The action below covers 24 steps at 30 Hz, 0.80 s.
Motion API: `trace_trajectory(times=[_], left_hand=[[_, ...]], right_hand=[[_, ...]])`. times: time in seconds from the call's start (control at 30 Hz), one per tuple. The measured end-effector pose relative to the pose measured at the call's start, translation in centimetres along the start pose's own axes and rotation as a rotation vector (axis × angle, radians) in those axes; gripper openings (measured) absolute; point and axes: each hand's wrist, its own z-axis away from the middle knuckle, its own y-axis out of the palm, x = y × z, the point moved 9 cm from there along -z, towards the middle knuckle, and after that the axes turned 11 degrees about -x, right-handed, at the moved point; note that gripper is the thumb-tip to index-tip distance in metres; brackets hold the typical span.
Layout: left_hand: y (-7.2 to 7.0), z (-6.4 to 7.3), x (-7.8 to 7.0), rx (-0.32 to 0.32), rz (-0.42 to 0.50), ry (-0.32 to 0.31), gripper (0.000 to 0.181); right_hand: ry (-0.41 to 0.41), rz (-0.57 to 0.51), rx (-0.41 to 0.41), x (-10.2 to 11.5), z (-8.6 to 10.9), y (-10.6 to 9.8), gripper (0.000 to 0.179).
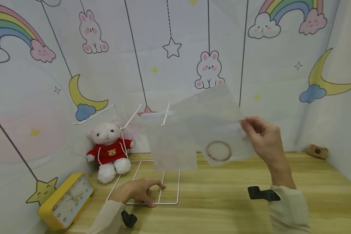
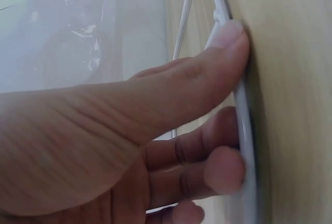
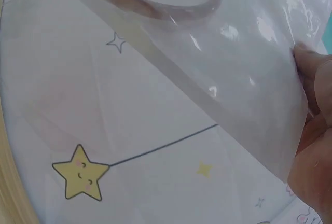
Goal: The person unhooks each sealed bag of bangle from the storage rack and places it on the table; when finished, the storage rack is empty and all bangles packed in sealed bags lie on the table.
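A white wire rack (image 1: 178,187) stands on the table, its base flat and several prongs rising at the back. My left hand (image 1: 138,191) holds the rack's base; in the left wrist view the thumb (image 2: 228,42) and curled fingers are at the white wire. Raised at the right, my right hand (image 1: 264,135) pinches the edge of a clear plastic bag (image 1: 210,110). Inside that bag lies a brownish bangle (image 1: 219,151), seen also as a bangle (image 3: 171,11) in the right wrist view. Another clear bag (image 1: 172,146) hangs at a prong (image 1: 165,113), partly overlapped by the held bag.
A white plush bear (image 1: 111,149) in a red top sits behind the rack's left side. The yellow alarm clock (image 1: 67,201) stands at the left. A small brown object (image 1: 317,151) lies at the back right. A printed cloth wall (image 1: 181,81) closes off the back.
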Motion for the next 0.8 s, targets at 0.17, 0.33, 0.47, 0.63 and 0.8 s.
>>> trace_trajectory(times=[0.17,0.33,0.47,0.63,0.8], left_hand=[[-0.1,0.0,-0.1,-0.009,-0.004,0.005,0.058],[-0.1,0.0,0.0,-0.008,0.006,0.012,0.059],[-0.1,-0.1,0.2,-0.007,0.008,0.004,0.059],[-0.1,-0.2,0.3,-0.011,0.012,-0.006,0.060],[0.0,-0.1,0.3,-0.013,0.017,-0.025,0.060]], right_hand=[[0.034,0.032,-0.035,-1.3,-0.2,-0.5,0.014],[0.035,0.098,-0.079,-2.0,-0.2,-1.3,0.014],[0.068,0.133,-0.125,-2.5,-0.3,-2.1,0.014],[0.133,0.169,-0.117,-4.0,-0.2,-1.8,0.018],[0.168,0.234,-0.047,-5.4,0.5,-0.7,0.022]])
